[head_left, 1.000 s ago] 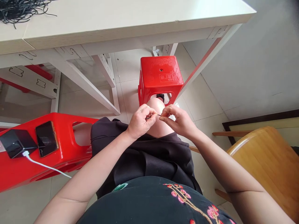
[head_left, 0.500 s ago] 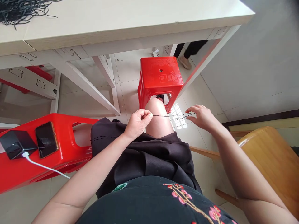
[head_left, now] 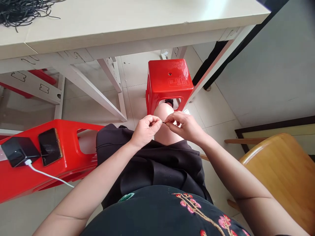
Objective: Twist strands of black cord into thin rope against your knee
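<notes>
Above my bare knee, my left hand (head_left: pixel 147 128) pinches a thin black cord (head_left: pixel 163 122) between thumb and forefinger. My right hand (head_left: pixel 183 124) is closed in a pinch on the same cord, close to the left fingertips. Only a short dark bit of cord shows between the two hands; the rest is hidden by the fingers or too fine to make out. A tangled pile of black cords (head_left: pixel 24 11) lies on the table at the upper left.
The white table (head_left: pixel 147 23) spans the top. A red stool (head_left: pixel 169 77) stands beyond my knee. Another red stool (head_left: pixel 71 144) at left bears a phone (head_left: pixel 50 147) and a black device (head_left: pixel 20 151) with a white cable. A wooden chair (head_left: pixel 283 170) is at right; a person's legs (head_left: pixel 219 70) are behind the table.
My right hand has come left from well out to the side and now meets my left hand, which stays in place. The person's legs behind the table have shifted right.
</notes>
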Demonstrator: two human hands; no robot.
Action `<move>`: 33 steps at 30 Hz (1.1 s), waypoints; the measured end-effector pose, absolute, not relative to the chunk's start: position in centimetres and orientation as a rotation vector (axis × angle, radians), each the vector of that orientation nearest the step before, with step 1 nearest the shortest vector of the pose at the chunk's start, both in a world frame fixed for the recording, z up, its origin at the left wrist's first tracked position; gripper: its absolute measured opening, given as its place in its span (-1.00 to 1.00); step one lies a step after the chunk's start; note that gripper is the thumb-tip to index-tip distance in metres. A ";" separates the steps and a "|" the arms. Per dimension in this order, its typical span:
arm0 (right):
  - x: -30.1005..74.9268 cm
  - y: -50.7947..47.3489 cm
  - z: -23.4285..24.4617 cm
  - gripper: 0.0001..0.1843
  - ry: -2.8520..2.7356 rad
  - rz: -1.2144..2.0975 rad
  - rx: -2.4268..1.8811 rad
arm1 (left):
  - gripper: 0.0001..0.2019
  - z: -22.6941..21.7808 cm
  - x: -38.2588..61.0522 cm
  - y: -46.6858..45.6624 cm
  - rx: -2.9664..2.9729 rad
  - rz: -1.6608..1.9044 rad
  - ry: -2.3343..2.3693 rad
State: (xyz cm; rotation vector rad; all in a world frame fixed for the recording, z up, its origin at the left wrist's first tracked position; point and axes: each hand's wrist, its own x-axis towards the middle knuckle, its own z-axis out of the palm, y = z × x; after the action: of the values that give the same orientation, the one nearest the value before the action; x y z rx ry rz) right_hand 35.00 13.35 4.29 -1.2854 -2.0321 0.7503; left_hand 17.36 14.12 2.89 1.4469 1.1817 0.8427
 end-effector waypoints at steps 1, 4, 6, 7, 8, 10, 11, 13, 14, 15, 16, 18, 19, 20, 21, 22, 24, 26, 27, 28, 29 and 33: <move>35.0 13.4 4.4 -0.92 -2.009 0.775 -1.294 | -0.81 2.9 17.4 14.1 1.438 0.842 1.179; 34.7 13.3 4.5 -0.92 -1.984 0.813 -1.317 | -0.80 2.9 17.5 14.1 1.416 0.837 1.169; 34.5 13.3 4.3 -0.91 -2.018 0.729 -1.322 | -0.79 2.9 17.5 14.1 1.404 0.841 1.165; 34.5 13.3 4.2 -0.91 -2.044 0.660 -1.328 | -0.79 2.9 17.5 14.1 1.394 0.845 1.162; 34.5 13.3 4.1 -0.91 -2.073 0.592 -1.336 | -0.79 2.8 17.5 14.1 1.379 0.850 1.158; 34.5 13.2 4.0 -0.91 -2.130 0.501 -1.360 | -0.80 2.7 17.5 14.0 1.337 0.855 1.156; 34.6 13.1 4.0 -0.92 -2.152 0.477 -1.372 | -0.81 2.7 17.5 14.0 1.313 0.856 1.159; 34.7 12.9 4.1 -0.93 -2.182 0.451 -1.384 | -0.82 2.6 17.4 14.0 1.266 0.851 1.168; 34.7 12.8 4.2 -0.94 -2.195 0.443 -1.387 | -0.83 2.6 17.5 13.9 1.247 0.846 1.173; 34.8 12.7 4.2 -0.95 -2.209 0.435 -1.390 | -0.82 2.6 17.5 13.9 1.231 0.841 1.177; 34.8 12.7 4.3 -0.95 -2.224 0.426 -1.395 | -0.82 2.6 17.5 13.8 1.218 0.835 1.179; 34.9 12.6 4.3 -0.92 -2.246 0.399 -1.413 | -0.82 2.6 17.6 13.7 1.199 0.818 1.181; 34.9 12.6 4.3 -0.89 -2.253 0.380 -1.420 | -0.81 2.6 17.7 13.7 1.187 0.810 1.181; 35.0 12.6 4.2 -0.87 -2.259 0.361 -1.422 | -0.81 2.7 17.8 13.7 1.172 0.804 1.179; 35.0 12.6 4.1 -0.84 -2.261 0.342 -1.416 | -0.80 2.7 17.9 13.7 1.154 0.801 1.176; 35.1 12.6 4.1 -0.82 -2.264 0.325 -1.400 | -0.80 2.7 18.0 13.7 1.133 0.799 1.173; 35.2 12.5 3.9 -0.80 -2.260 0.314 -1.347 | -0.78 2.7 18.1 13.7 1.087 0.800 1.168; 35.2 12.4 3.8 -0.82 -2.224 0.344 -1.295 | -0.77 2.7 18.2 13.7 1.052 0.800 1.168; 35.2 12.3 3.7 -0.83 -2.197 0.379 -1.274 | -0.76 2.8 18.2 13.8 1.040 0.799 1.170; 35.1 12.3 3.7 -0.85 -2.170 0.422 -1.261 | -0.76 2.8 18.3 13.7 1.031 0.796 1.171; 35.1 12.2 3.7 -0.86 -2.150 0.461 -1.253 | -0.76 2.8 18.4 13.7 1.025 0.792 1.171; 34.9 12.2 3.4 -0.88 -2.233 0.430 -1.235 | -0.74 2.9 18.5 13.5 1.014 0.754 1.159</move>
State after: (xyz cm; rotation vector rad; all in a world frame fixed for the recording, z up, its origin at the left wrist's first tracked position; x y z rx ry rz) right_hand 34.87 12.21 3.39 -1.2348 -2.2335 0.4304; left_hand 18.52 13.53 2.92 1.0135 1.1587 0.7540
